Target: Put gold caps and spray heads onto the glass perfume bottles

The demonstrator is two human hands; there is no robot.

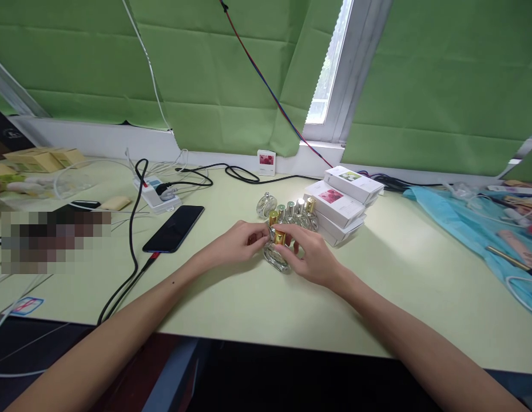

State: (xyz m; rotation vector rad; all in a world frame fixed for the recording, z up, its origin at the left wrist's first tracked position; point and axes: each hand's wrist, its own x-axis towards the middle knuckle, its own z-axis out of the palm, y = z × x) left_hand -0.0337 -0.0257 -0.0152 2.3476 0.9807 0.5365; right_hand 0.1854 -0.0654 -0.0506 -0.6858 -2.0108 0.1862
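Observation:
Near the middle of the table, a clear glass bottle has a gold cap. My right hand closes its thumb and fingers on that cap from the right. On the left side of the bottles, my left hand has its fingers curled together by the gold top; what they hold, if anything, is hidden. Several more glass bottles with gold and silver tops stand just behind my hands. A round glass bottle is at the back left of this group.
White boxes are stacked right of the bottles. A black phone with a cable and a power strip are on the left. Blue plastic sheeting with tools covers the far right. A small white card leans at the back.

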